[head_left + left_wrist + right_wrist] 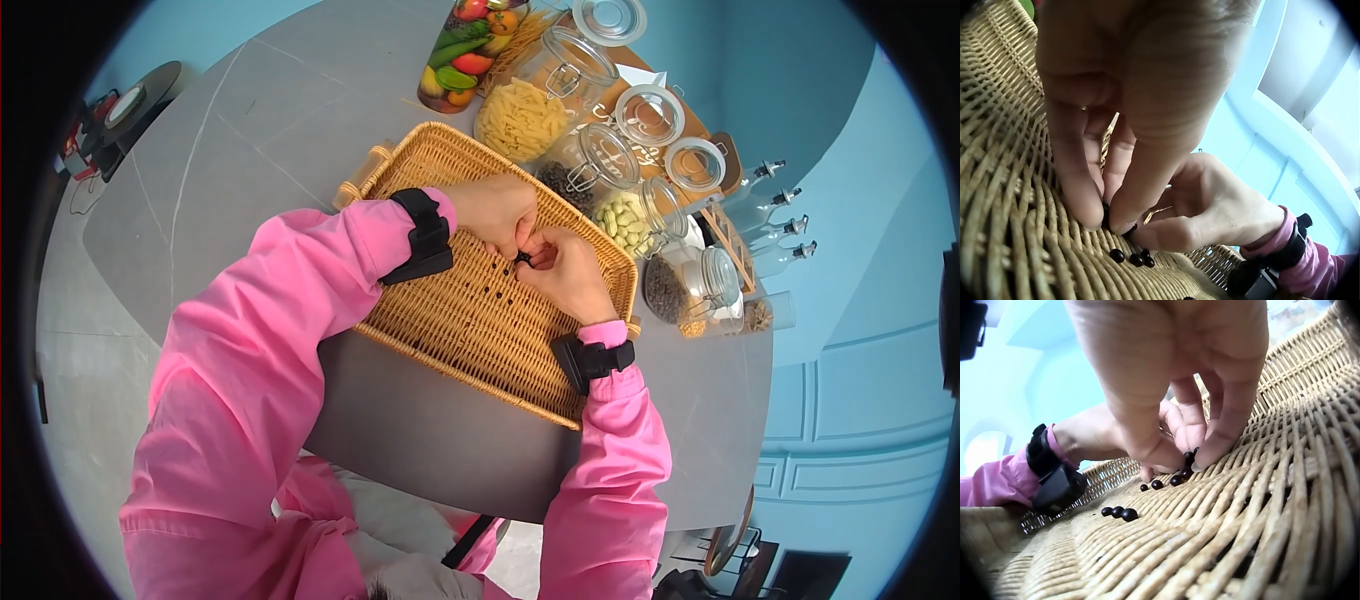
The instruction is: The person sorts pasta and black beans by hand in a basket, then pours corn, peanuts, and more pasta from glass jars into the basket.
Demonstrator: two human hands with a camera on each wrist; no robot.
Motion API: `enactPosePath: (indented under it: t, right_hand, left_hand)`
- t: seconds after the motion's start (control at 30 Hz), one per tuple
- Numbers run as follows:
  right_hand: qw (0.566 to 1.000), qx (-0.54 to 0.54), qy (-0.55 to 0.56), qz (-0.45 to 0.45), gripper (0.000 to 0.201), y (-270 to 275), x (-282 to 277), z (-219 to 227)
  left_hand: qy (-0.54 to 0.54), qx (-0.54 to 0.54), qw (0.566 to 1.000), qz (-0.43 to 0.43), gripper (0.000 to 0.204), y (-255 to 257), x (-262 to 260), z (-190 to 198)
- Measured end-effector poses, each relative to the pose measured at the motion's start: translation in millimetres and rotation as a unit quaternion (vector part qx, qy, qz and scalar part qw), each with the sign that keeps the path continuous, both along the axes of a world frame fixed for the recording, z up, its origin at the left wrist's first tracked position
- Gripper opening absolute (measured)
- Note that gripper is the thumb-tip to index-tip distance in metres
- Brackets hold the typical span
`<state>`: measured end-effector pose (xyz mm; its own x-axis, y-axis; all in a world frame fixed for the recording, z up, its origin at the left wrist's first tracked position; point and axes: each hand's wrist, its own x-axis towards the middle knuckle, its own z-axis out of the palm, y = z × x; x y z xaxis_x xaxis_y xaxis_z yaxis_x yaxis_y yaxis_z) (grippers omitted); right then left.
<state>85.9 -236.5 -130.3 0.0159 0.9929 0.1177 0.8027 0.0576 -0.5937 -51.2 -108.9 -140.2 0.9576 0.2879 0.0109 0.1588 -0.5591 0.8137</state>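
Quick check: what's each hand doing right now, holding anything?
Left hand: pinches a dark bean off the wicker tray.
Right hand: pinches dark beans.

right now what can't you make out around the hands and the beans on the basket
- Head view: the black beans under the left hand and right hand are too small to count, and fingers cover most.
- Left wrist view: the fingertips hide what they pinch; only a dark sliver shows.
- Right wrist view: the basket runs off every edge, and the near weave is blurred.
- Head view: the far jar's contents are too small to identify.
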Motion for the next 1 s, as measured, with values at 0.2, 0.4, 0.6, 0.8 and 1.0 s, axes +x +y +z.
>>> enactPosePath:
  t: [0.2,0.4,0.6,0.8,1.0]
  right_hand:
    - [1.000,0.021,-0.007,-0.003,0.023,0.7,-1.2,-3.8]
    - [0.998,0.055,-0.038,-0.009,0.022,3.0,-0.2,-9.5]
    - [0.998,0.047,-0.013,-0.037,0.019,3.0,-0.8,-11.6]
    - [0.996,-0.007,0.053,-0.069,0.017,5.6,8.4,-15.1]
    - [0.978,-0.058,0.185,-0.072,0.014,6.9,16.6,-15.1]
  left_hand:
    - [-0.013,-0.006,1.000,0.000,0.012,0.6,0.3,-1.8]
    - [-0.024,0.022,0.999,0.006,0.011,-4.0,0.0,0.3]
    - [-0.031,0.030,0.999,0.002,0.011,-1.9,2.2,-4.0]
    - [-0.009,-0.014,1.000,0.001,0.013,2.6,1.6,-5.2]
    - [0.008,-0.059,0.998,0.000,0.011,6.6,2.6,-7.9]
